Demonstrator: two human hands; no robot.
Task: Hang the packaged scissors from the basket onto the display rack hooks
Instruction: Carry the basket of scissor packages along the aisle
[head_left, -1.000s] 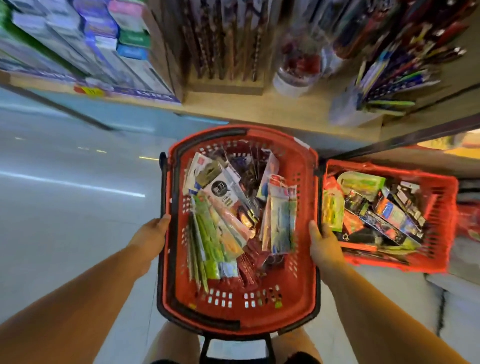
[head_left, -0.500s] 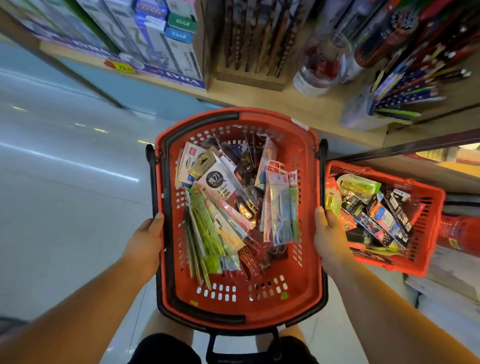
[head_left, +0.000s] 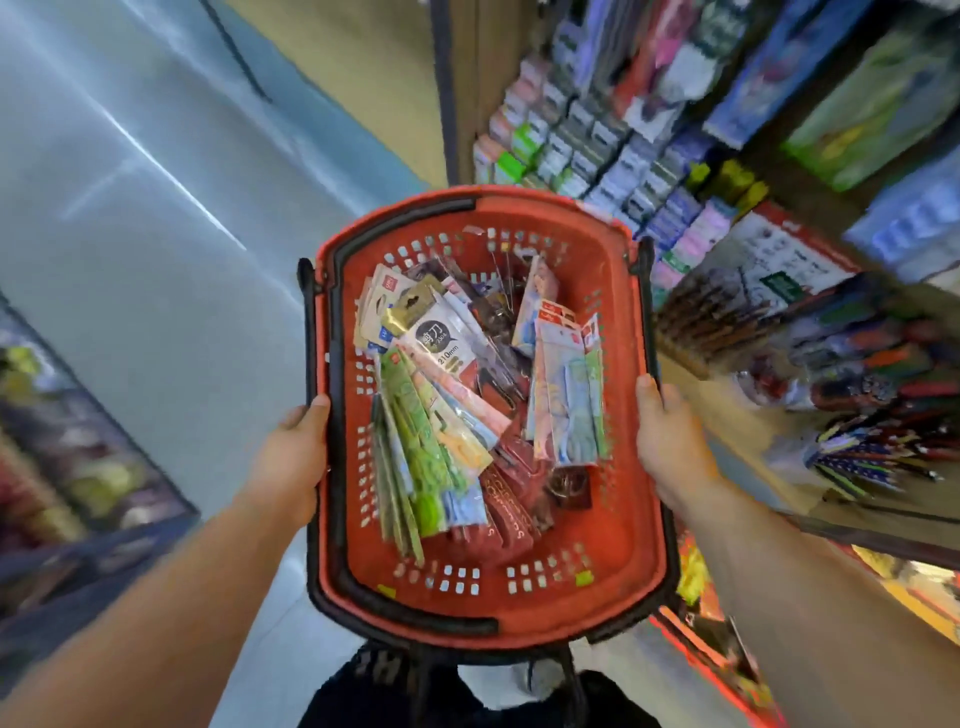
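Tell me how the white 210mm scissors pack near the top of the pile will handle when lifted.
Probably fairly stiff: the white pack looks like flat printed card. Likely light, though it may swing if pinched by one end. It lies across neighbouring packs in the basket, so those may shift.

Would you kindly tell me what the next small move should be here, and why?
Probably set the basket down somewhere steady to free a hand: the left hand and right hand both grip its sides, so neither can lift out the packs lying inside.

Red plastic basket (head_left: 613, 551), glossy packaged scissors (head_left: 441, 364)
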